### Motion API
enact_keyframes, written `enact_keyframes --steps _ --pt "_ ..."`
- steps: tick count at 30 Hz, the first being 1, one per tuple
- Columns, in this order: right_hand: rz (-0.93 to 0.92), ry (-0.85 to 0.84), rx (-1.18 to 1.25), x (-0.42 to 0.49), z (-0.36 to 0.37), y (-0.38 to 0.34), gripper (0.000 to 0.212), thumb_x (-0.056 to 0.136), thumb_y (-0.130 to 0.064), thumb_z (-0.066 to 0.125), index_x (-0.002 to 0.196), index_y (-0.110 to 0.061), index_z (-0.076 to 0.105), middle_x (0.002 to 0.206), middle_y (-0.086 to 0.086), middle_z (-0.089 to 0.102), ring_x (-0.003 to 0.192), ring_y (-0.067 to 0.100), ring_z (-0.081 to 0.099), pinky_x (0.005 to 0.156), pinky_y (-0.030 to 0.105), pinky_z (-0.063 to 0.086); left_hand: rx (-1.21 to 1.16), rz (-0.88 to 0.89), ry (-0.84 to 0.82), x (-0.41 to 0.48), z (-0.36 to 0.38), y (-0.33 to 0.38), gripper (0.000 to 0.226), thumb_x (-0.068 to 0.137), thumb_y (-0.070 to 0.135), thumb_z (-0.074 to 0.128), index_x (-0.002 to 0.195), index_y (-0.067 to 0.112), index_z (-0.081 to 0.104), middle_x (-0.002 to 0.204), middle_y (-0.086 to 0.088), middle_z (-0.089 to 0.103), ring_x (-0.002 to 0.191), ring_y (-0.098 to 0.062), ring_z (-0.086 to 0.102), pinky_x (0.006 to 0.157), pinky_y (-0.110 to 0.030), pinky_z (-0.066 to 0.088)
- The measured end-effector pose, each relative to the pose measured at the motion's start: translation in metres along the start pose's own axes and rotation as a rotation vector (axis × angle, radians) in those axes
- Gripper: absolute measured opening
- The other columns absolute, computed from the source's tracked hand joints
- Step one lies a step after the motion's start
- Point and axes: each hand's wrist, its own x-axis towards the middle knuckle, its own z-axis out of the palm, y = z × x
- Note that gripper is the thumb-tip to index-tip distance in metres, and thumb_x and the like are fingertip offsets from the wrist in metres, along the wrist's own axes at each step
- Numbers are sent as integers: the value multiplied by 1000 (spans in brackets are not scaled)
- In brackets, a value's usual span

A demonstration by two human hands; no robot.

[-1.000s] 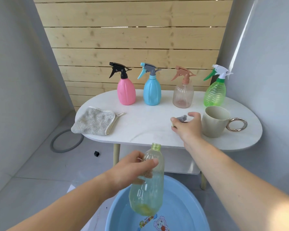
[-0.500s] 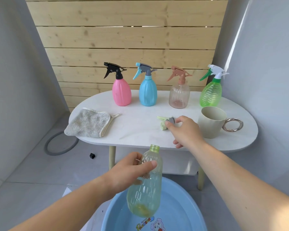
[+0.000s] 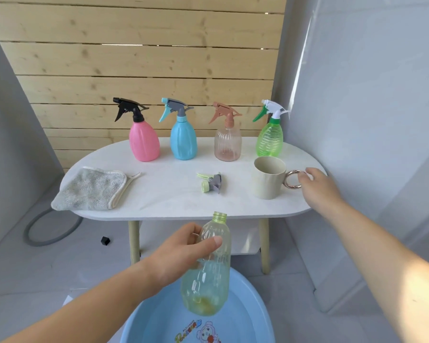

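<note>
Left hand (image 3: 181, 256) grasps the clear yellowish bottle (image 3: 208, 276) around its upper part, with the thumb across the front. This bottle has no cap. It hangs a little tilted above the blue basin (image 3: 248, 305), which stands on the floor in front of the worktop (image 3: 169, 194). Some yellow liquid sits in the bottom of the bottle.

The right hand (image 3: 317, 186) is at the ring handle (image 3: 292, 187) of the beige mug (image 3: 268, 179). Its fingertips are at the ring, but whether they grip it cannot be told.

A green and grey spray head (image 3: 212, 181) lies on its side left of the mug. A grey cloth (image 3: 92, 189) lies at the left end. Behind them four spray bottles stand in a row: pink (image 3: 144, 142), blue (image 3: 183, 142), clear brownish (image 3: 227, 144), green (image 3: 270, 139).
</note>
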Motion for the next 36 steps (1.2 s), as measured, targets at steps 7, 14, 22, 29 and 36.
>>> enact_keyframes --steps 7,14,22,29,36 --pt "25 -85 247 -4 6 12 20 98 -28 56 112 -13 56 97 5 62 78 26 68 76 44 59 -18 58 -19 1 8 -1 57 75 57 74 120 24 65 119 -15 69 111 -27 69 106 -50 51" --pt "-124 -328 422 -48 -8 0 16 102 -22 51 95 -10 57 93 12 68 82 27 71 77 36 59 -23 91 -3 -11 3 -14 54 73 57 76 117 26 69 110 -11 72 112 -30 68 108 -49 50" --pt "8 -726 569 -123 -14 10 17 99 -19 55 88 -6 55 88 19 70 82 30 67 79 38 54 54 55 -33 -30 -13 -47 53 70 62 77 111 30 71 98 -4 63 92 -17 63 97 -40 52" --pt "142 -821 346 -145 68 46 23 100 -25 54 81 -12 56 83 12 68 78 27 63 80 36 55 25 -114 73 -16 -14 -104 57 62 66 82 110 37 72 100 0 65 103 -23 69 102 -45 52" --pt "26 -786 -8 -136 156 107 33 92 -42 63 85 -9 64 87 4 73 72 14 62 80 38 56 -27 -276 117 -24 6 -187 67 58 67 83 116 37 68 112 0 73 103 -14 71 101 -37 54"
